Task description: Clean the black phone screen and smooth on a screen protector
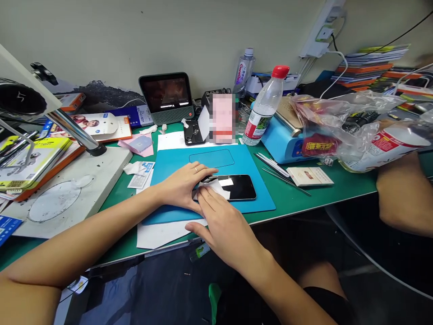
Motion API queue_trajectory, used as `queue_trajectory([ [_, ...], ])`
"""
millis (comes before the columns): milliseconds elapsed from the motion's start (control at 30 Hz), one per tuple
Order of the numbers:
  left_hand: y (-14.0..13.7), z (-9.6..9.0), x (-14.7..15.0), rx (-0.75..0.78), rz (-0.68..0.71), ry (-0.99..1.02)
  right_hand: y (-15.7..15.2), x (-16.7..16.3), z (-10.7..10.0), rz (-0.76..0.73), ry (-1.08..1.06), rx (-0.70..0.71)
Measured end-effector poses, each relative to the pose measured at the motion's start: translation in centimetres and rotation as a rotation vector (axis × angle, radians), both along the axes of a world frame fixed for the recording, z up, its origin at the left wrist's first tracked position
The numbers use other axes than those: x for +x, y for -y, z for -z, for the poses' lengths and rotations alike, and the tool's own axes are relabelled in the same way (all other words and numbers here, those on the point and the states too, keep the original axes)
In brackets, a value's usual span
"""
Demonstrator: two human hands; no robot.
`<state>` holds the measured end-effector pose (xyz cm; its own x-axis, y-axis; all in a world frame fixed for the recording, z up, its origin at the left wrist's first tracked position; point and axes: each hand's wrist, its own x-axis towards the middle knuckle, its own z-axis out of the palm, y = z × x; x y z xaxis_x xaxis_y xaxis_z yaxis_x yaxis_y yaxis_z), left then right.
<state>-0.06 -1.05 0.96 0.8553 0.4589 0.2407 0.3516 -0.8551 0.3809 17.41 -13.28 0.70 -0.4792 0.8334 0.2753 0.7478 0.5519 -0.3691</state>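
A smartphone [241, 187] with a black, glossy screen lies face up on a blue mat [169, 158]. My left hand [181, 183] grips its left end, with the thumb on the near side and the fingers on the far side. With its fingers pressed together, my right hand [225, 221] holds a white wipe [221, 192] down on the screen; the thumb stands apart. My hands hide the phone's left part. Beyond the phone, a rounded rectangle with a thin dark outline [216, 157] shows on the mat.
Right of the mat lie tweezers [286, 180] and a small box [309, 176]. A red-capped bottle [265, 106] and a smart display [165, 97] stand behind. At left is a lamp stand base [111, 180]. Another person's arm [402, 194] rests at far right.
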Motion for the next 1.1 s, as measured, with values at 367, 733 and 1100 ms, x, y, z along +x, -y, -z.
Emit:
queue_trajectory([
  [367, 0.0, 0.3, -0.1, -0.023, -0.021, -0.001, 2.0, 7.6, 0.3, 0.081, 0.05, 0.028],
  [733, 0.0, 0.3, 0.0, -0.03, -0.028, -0.005, 0.0, 9.9, 0.7, 0.189, 0.079, -0.025],
  [1100, -0.2, 0.4, -0.6, -0.123, -0.085, 0.233, -2.2, 3.7, 0.8, 0.186, 0.006, -0.056],
])
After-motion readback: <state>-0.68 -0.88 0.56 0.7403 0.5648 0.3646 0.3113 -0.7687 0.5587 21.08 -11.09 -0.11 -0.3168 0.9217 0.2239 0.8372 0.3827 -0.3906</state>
